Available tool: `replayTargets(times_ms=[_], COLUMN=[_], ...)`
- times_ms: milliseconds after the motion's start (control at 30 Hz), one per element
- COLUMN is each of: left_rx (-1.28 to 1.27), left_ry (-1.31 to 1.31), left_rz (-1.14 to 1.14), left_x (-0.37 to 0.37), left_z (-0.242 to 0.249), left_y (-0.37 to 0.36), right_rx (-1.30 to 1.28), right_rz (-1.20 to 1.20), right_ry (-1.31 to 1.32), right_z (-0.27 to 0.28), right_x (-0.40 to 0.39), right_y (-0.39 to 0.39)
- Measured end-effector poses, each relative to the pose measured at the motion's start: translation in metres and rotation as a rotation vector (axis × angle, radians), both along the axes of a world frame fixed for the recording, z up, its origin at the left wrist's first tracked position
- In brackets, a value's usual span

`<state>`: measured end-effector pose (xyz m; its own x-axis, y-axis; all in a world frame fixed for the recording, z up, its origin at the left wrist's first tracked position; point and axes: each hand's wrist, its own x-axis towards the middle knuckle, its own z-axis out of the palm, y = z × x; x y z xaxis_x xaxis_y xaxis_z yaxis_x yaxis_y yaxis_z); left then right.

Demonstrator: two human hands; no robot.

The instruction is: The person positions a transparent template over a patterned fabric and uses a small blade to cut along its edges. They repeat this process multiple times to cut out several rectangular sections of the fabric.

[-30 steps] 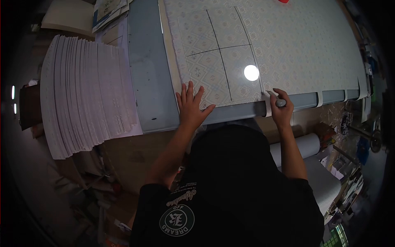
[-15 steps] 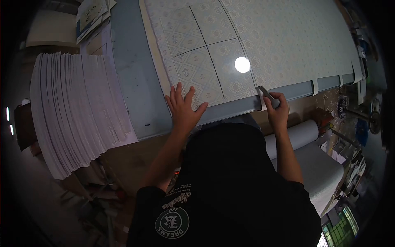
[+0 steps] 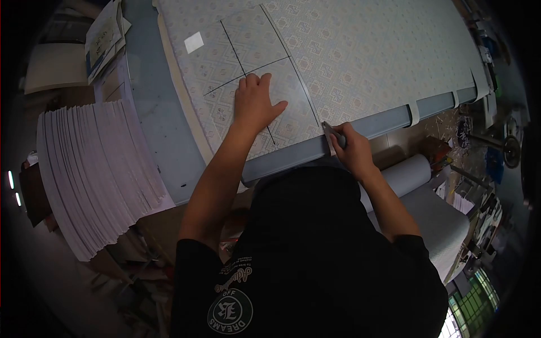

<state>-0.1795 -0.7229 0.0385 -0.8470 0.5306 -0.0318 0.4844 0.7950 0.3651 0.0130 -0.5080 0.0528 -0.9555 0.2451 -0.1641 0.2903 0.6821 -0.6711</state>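
A pale patterned fabric or sheet is spread over a blue-grey table. On it lies a clear flat template marked with crossing black lines and reflecting a white patch of light. My left hand rests on the template near the crossing, fingers partly spread and the thumb out to the right. My right hand is closed round a grey utility knife. The knife's tip is at the template's right edge, close to the table's near edge. My fingers partly cover the knife's handle.
A tall stack of white sheets stands left of the table, with papers beyond it. White straps hang over the table's near edge. A grey roll of material lies below on the right. A metal stand is at the far right.
My left hand has moved from the near left edge farther in onto the template. My right hand with the knife stays by the template's lower right corner. The view has shifted.
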Motion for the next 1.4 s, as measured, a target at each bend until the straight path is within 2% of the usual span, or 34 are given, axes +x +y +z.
replayTargets(times_ms=[200, 400, 500, 667, 833, 933, 1200, 1333, 1400], left_rx=[-0.282, -0.345, -0.451, -0.373, -0.353, -0.359, -0.412, -0.339, -0.301], left_ry=[-0.152, -0.221, -0.077, -0.254, -0.274, -0.25, -0.208, -0.221, -0.188], left_rz=[-0.003, -0.005, -0.032, -0.002, -0.001, -0.006, -0.054, -0.123, 0.014], left_x=[-0.02, -0.026, -0.024, -0.03, -0.031, -0.031, -0.034, -0.101, -0.133], left_z=[0.021, 0.019, 0.014, 0.016, 0.02, 0.02, 0.03, 0.013, 0.014], left_y=[0.033, 0.042, 0.043, 0.043, 0.044, 0.044, 0.044, 0.034, 0.028], right_rx=[0.011, 0.041, 0.043, 0.075, -0.002, 0.048, 0.06, 0.098, 0.062], right_rz=[0.065, 0.089, 0.078, 0.089, 0.017, 0.055, -0.02, -0.002, 0.003], right_ry=[-0.061, -0.06, -0.096, -0.16, -0.009, 0.113, 0.195, 0.122, 0.167], right_z=[0.011, 0.011, 0.016, 0.016, -0.007, -0.017, -0.022, -0.013, -0.019], right_x=[-0.008, -0.012, -0.016, -0.019, -0.007, -0.012, -0.144, -0.15, -0.145], right_y=[0.003, 0.002, -0.001, -0.005, -0.003, -0.001, -0.011, -0.011, -0.01])
